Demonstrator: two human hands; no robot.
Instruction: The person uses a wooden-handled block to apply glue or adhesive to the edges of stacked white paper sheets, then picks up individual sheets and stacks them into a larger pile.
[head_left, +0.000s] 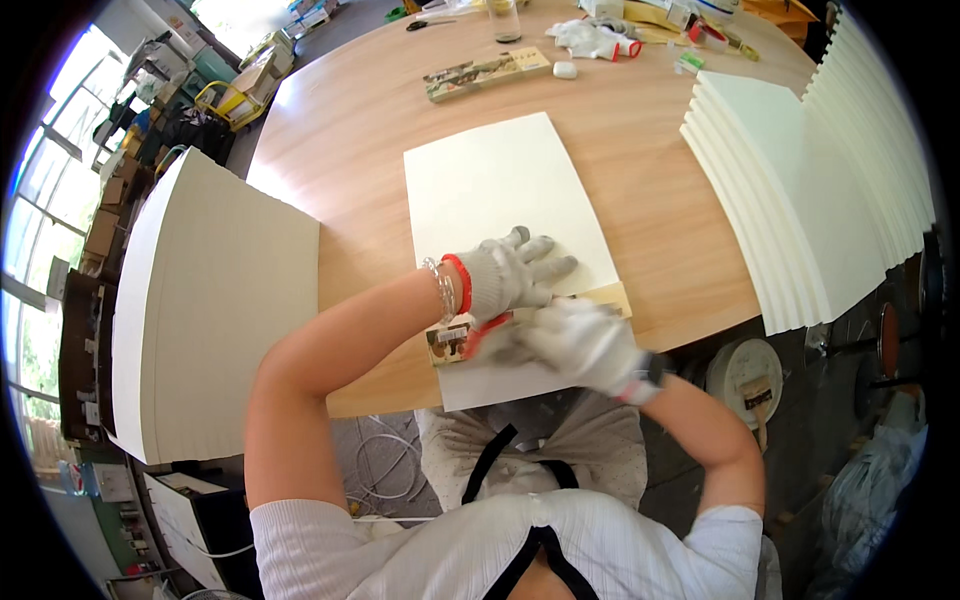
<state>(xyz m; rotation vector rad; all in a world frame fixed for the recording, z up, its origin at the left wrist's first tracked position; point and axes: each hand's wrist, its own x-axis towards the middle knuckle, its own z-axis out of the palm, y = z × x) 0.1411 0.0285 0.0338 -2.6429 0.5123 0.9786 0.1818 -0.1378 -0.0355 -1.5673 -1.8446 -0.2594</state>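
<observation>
A white sheet or board (500, 180) lies lengthwise on the table before me, its near end reaching past the table edge. My left hand (515, 268), in a white knit glove with a red cuff, rests flat on it, fingers spread. Across the sheet's near part lies a long, narrow, printed strip or box (447, 345), mostly hidden by my hands. My right hand (595, 345), also gloved, is over this strip and blurred by motion. It appears closed round a grey-white wad with a red edge (487, 338), perhaps a bunched glove; the blur hides its exact shape.
A tall stack of white boards (215, 300) stands at left; fanned white stacks (780, 190) stand at right. Farther back are a long printed box (487, 75), a small white object (565, 70), gloves (595, 40) and a glass (504, 20). A bucket (745, 375) sits below, right.
</observation>
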